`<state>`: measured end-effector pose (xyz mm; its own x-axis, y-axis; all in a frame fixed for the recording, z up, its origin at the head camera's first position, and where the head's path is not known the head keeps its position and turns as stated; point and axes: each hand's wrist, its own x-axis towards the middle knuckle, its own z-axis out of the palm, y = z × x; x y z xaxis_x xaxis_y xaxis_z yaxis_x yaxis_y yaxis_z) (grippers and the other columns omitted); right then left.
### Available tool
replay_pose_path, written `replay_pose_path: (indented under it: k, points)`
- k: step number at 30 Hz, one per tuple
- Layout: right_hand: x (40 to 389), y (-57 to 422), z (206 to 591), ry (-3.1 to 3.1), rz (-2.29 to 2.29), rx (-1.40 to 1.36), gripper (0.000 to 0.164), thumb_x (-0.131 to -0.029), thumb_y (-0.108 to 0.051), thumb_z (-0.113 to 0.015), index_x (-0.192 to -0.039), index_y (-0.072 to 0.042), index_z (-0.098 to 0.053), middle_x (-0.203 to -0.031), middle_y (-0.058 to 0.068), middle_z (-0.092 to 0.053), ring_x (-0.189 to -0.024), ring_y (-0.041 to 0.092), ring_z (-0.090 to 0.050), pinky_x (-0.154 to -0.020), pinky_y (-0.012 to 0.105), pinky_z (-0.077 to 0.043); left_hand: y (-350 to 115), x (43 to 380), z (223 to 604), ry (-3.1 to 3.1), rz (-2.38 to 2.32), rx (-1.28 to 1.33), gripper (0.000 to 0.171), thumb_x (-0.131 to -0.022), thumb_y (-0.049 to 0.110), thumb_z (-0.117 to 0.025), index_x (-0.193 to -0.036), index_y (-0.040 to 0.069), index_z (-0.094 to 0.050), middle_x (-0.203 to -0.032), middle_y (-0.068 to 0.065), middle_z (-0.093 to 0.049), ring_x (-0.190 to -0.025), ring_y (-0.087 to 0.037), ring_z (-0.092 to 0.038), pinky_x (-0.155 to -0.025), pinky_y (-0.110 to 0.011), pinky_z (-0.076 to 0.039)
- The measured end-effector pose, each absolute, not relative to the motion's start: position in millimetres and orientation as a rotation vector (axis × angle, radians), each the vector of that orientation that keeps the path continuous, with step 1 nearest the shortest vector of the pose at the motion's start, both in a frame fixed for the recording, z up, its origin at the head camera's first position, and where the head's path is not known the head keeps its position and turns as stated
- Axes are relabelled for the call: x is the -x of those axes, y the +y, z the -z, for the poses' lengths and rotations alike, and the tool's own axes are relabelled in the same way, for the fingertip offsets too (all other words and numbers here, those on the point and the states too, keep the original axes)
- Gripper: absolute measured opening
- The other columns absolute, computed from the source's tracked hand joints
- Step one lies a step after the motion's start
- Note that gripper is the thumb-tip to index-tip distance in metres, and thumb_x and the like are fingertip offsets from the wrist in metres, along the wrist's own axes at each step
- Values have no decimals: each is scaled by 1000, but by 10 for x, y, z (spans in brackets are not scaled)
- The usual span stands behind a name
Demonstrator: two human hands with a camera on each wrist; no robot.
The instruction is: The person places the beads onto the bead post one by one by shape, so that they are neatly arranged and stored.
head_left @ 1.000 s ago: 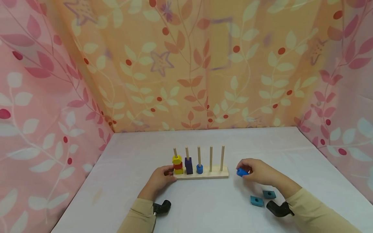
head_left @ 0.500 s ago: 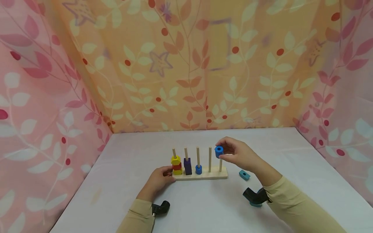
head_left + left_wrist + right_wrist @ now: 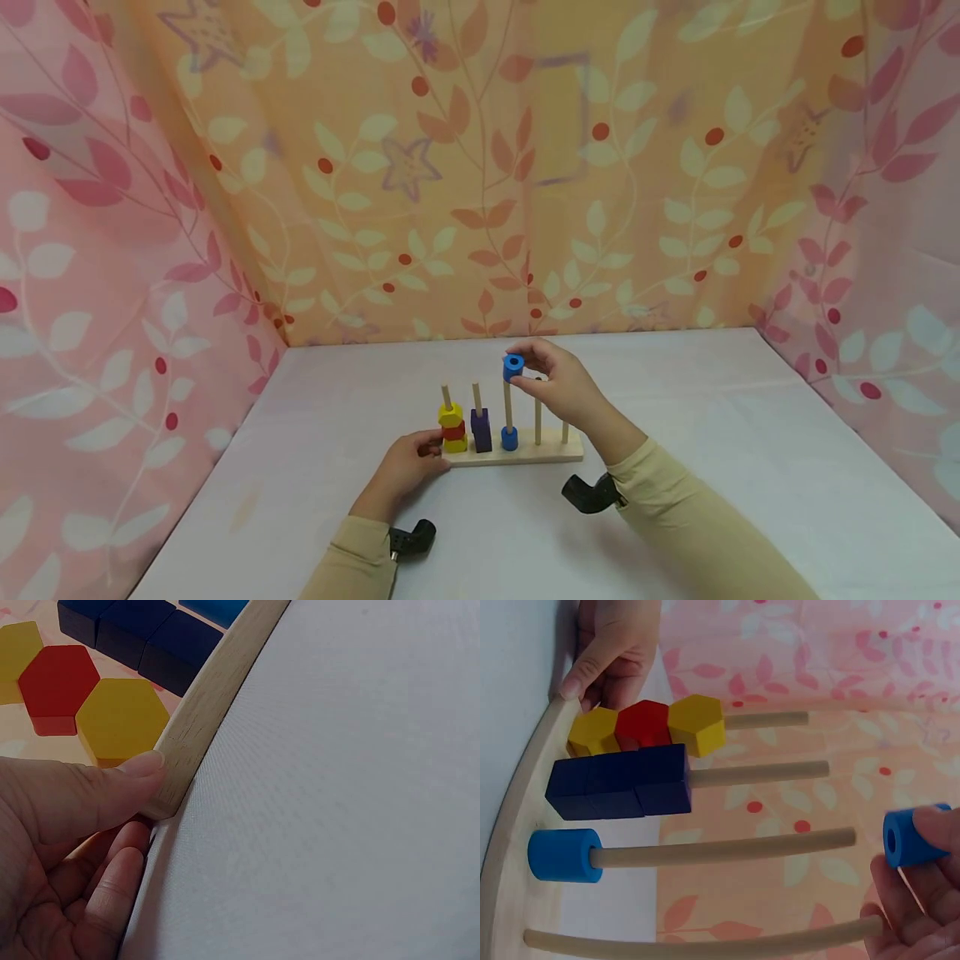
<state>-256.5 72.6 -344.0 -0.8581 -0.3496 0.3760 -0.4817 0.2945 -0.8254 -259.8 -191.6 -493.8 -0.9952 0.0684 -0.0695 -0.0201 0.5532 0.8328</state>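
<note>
My right hand (image 3: 562, 379) pinches a blue cylinder block (image 3: 513, 367) between thumb and fingers, at the top of the third peg of a wooden peg stacker (image 3: 540, 457). In the right wrist view the held cylinder (image 3: 901, 838) is just beyond that peg's tip, its hole facing the peg. A second blue cylinder (image 3: 565, 856) sits at the base of the same peg. My left hand (image 3: 408, 462) holds the stacker's left end, its thumb (image 3: 139, 769) on the wood. Yellow and red hexagon blocks (image 3: 453, 431) fill the first peg, dark blue square blocks (image 3: 481, 431) the second.
The two right-hand pegs (image 3: 537, 421) carry no blocks. Black wrist cameras (image 3: 415, 540) stick out from both sleeves, over the white tabletop (image 3: 495, 533). Flowered curtains (image 3: 420, 208) enclose the table at the back and sides.
My right hand has lifted the blue cylinder off the right of the table and moved it left to the third peg. Two teal blocks are now out of sight at my right arm. The left hand stays put.
</note>
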Motion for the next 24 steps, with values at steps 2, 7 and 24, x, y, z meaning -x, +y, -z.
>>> replay_pose_path:
  k: [2, 7, 24]
  points:
    - [2613, 693, 3495, -2417, -1606, -750, 28, -84, -7, -64, -111, -7, -57, -103, 7, -61, -103, 23, -56, -93, 42, -42, -1917, 2594, 4940, 2691, -1439, -35, 53, -72, 15, -77, -122, 10, -59, -94, -2, -60, -86, -18, -50, -81, -37, -43]
    - [2689, 647, 3588, -2426, -1645, -704, 27, -84, -7, -65, -110, -8, -58, -101, 5, -60, -100, 22, -58, -90, 42, -44, -1914, 2589, 4933, 2696, -1432, -38, 52, -73, 15, -76, -122, 10, -59, -94, -2, -60, -87, -18, -51, -82, -39, -43]
    - [2688, 569, 3650, -2470, -1705, -571, 29, -82, -12, -67, -110, -11, -58, -97, 5, -61, -88, 19, -60, -81, 35, -48, -1936, 2601, 4941, 2670, -1446, -16, 53, -74, 17, -76, -124, 13, -58, -101, -2, -61, -90, -19, -51, -88, -42, -42]
